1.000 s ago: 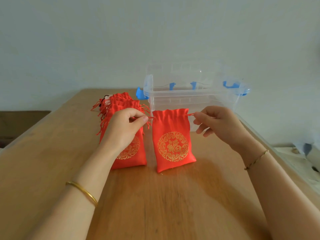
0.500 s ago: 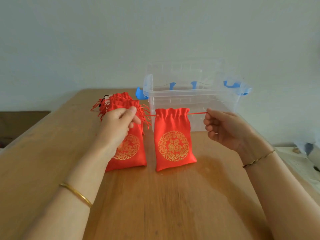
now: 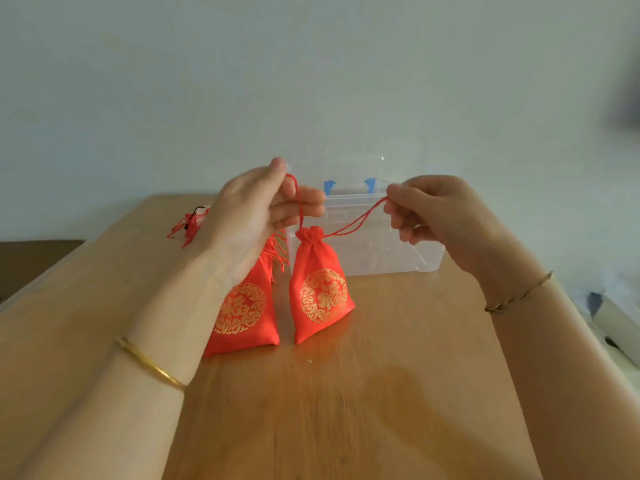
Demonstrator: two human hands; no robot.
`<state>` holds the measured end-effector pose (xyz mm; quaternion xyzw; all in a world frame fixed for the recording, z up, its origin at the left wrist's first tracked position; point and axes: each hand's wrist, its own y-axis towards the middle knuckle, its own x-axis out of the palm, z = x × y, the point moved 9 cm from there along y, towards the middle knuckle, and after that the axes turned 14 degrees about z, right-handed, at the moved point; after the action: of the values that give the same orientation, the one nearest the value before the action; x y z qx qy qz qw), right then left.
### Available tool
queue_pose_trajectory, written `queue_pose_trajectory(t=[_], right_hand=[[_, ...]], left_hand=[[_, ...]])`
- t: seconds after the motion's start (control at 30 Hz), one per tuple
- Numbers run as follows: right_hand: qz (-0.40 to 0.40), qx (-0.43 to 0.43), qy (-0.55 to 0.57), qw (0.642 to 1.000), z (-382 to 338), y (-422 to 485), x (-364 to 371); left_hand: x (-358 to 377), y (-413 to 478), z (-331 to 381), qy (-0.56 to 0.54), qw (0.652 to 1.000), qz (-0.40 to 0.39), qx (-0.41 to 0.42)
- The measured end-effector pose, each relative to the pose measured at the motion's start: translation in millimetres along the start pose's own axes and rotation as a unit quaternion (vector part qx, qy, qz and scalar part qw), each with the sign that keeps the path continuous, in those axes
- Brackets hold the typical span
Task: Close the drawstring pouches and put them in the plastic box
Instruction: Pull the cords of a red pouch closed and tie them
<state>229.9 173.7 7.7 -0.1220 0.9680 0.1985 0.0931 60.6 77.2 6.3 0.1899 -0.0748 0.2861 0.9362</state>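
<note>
Desk (image 3: 346, 410): red pouch (image 3: 320, 292), neck cinched tight, hangs tilted from its cords (image 3: 360, 220), just right of another pouch (image 3: 246, 313). Left hand (image 3: 256, 209) and right hand (image 3: 436, 213): fingers each pinch a cord. Clear plastic box (image 3: 381, 251) just behind

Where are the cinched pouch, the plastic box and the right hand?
cinched pouch (image 3: 320, 296): head view, gold emblem.
plastic box (image 3: 381, 252): head view, clear front wall.
right hand (image 3: 440, 213): head view, back of hand.

Pouch (image 3: 320, 289) on counter (image 3: 346, 410), centre; plastic box (image 3: 381, 244) directly behind it. Stack of pouches (image 3: 242, 313) just left, behind my left hand (image 3: 256, 209). Drawstring (image 3: 356, 223) runs up from the pouch to my left hand and right hand (image 3: 440, 216), one on either side above the pouch. Loose pouches (image 3: 188, 225) back left.
</note>
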Motion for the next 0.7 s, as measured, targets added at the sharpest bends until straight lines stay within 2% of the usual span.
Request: queue_pose_trajectory(t=[0.17, 0.3, 0.37, 0.47, 0.53, 0.7], right_hand=[[-0.019, -0.104, -0.023, 0.994, -50.8, 5.4, 18.7], [-0.024, -0.145, -0.030, 0.989, -62.5, 9.6, 29.2], [-0.028, -0.153, -0.030, 0.987, -64.2, 11.9, 33.4], [0.001, -0.142, -0.003, 0.990, -60.8, 22.4, 27.6], [0.008, -0.117, -0.026, 0.993, -49.8, 28.7, 25.2], [-0.125, -0.013, -0.046, 0.991, -13.8, 22.6, 51.2]], left_hand=[[33.9, 8.0, -0.6, 0.117, 0.992, -0.047, 0.019], [44.4, 11.0, -3.1, 0.189, 0.976, -0.097, 0.048], [44.3, 14.7, -2.3, 0.209, 0.971, -0.092, 0.065], [40.2, 21.3, -2.6, 0.181, 0.979, -0.077, 0.052], [38.7, 22.8, -3.6, 0.153, 0.984, -0.080, 0.034], [38.8, 23.7, -5.6, 0.122, 0.989, -0.084, 0.023]])
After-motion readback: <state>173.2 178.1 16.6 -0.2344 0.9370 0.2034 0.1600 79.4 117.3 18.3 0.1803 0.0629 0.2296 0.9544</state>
